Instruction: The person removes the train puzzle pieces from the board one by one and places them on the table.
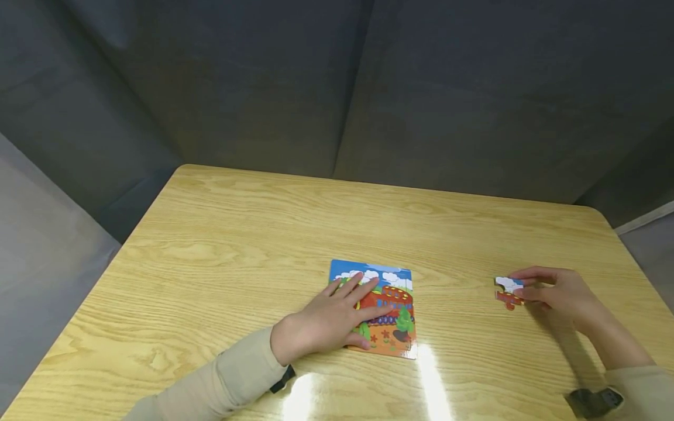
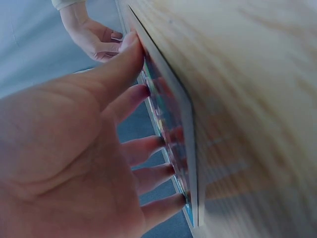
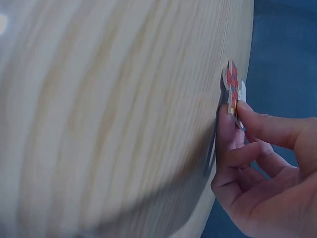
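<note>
A square jigsaw puzzle (image 1: 392,345) lies flat near the middle of the wooden table, its picture showing blue sky, white clouds, a red train-like shape and orange ground. My left hand (image 1: 329,318) rests on its left part with fingers spread, hiding some of the picture. From the side, the left wrist view shows the fingertips touching the face of the puzzle (image 2: 171,106). Off to the right, my right hand (image 1: 560,292) pinches jigsaw pieces (image 1: 509,298) between thumb and fingers. In the right wrist view these pieces (image 3: 232,87), red and white, stick out past the thumb, close over the tabletop.
The wooden table (image 1: 237,234) has rounded far corners, and a dark grey curtain (image 1: 263,88) hangs behind its back edge. Black straps with a small device (image 1: 595,402) sit at both wrists. Bright light glare (image 1: 432,380) falls on the tabletop in front of the puzzle.
</note>
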### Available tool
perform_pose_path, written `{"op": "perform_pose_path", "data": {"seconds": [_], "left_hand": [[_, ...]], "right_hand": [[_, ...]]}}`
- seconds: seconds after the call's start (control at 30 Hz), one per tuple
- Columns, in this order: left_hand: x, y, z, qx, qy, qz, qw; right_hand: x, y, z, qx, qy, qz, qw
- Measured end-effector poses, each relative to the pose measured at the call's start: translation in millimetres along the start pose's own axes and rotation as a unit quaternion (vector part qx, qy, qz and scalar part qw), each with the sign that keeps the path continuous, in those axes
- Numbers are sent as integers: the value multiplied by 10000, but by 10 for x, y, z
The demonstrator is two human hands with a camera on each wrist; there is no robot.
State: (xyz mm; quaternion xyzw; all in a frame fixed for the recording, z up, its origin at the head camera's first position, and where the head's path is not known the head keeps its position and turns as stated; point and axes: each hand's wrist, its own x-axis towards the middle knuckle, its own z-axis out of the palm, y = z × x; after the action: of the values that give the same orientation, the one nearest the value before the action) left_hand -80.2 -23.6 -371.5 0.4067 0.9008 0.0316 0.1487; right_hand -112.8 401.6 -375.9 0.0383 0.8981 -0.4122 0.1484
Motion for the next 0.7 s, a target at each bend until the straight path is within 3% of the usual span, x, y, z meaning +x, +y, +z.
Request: {"op": "perform_pose_path", "data": {"seconds": [0.33, 0.7], "left_hand": [[0, 2, -5, 45, -23, 7, 10000], [-8, 2, -6, -13, -8, 23, 10000]], "right_hand": [[-2, 71, -128, -279, 10, 170, 9995], [22, 147, -88, -479, 134, -52, 9987]]}}
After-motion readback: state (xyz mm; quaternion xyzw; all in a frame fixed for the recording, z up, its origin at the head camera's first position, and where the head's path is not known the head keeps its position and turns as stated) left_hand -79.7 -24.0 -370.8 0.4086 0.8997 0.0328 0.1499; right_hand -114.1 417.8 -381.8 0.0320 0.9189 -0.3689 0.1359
